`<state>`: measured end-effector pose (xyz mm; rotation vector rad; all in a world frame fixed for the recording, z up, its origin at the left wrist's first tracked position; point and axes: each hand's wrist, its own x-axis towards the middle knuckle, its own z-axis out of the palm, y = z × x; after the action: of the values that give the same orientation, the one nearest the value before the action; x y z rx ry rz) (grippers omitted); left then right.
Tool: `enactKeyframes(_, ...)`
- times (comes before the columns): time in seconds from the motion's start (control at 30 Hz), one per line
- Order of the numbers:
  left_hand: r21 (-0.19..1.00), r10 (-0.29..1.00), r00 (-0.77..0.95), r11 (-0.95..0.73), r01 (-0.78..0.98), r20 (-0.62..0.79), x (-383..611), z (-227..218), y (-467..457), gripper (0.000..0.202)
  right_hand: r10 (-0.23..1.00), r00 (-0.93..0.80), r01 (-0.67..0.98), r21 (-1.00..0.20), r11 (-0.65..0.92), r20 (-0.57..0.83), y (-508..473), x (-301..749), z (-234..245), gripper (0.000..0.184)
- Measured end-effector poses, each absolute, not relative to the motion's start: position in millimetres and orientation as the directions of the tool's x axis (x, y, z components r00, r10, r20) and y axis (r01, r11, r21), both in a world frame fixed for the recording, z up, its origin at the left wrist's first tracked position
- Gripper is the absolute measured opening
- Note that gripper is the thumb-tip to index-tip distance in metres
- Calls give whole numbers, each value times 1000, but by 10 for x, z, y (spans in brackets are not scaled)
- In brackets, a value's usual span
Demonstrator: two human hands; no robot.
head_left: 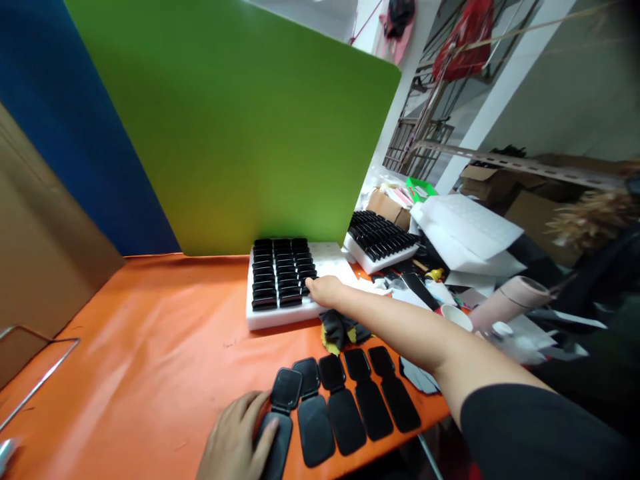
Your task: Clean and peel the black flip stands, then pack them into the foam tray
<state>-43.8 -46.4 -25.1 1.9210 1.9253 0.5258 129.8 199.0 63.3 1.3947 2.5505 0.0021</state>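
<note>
Near the front edge of the orange table, several black hinged cases lie unfolded in a row, each a small panel joined to a longer one. My left hand (pixel 239 435) grips the leftmost black hinged case (pixel 287 389), fingers along its left side and thumb across the lower panel. My right hand (pixel 326 291) reaches to a white foam tray (pixel 280 321) holding rows of folded black cases (pixel 264 275). Its fingers are closed around a black case at the right row's near end; the fingertips are partly hidden.
A green and blue panel (pixel 260 133) stands behind the orange table (pixel 165 347). Dark gloves with yellow (pixel 340 329) lie beside the tray. Another filled foam tray (pixel 383 240), white foam sheets (pixel 467 223) and a paper roll (pixel 515 300) clutter the right. A bent metal rod (pixel 40 380) is at left.
</note>
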Motion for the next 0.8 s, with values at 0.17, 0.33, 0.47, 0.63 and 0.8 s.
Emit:
enactKeyframes(0.17,356,994,-24,61,933,-107,-274,-149,-606,60,876,-470,877,53,477,-105,1856,1332,663,30)
enactKeyframes(0.33,407,983,-34,106,907,-180,-237,-81,-560,55,910,-393,916,-30,401,133,1264,1593,619,40)
enactKeyframes(0.47,468,982,-25,112,876,-188,-266,-69,-470,38,901,-388,894,-159,419,192,604,1797,425,28)
enactKeyframes(0.63,681,974,-75,204,703,-214,-362,-260,-423,36,923,-329,682,-625,380,202,78,1766,116,24)
enactKeyframes(0.8,932,944,49,312,184,-325,-450,-336,-565,43,941,-338,391,-906,159,20,56,1542,48,45)
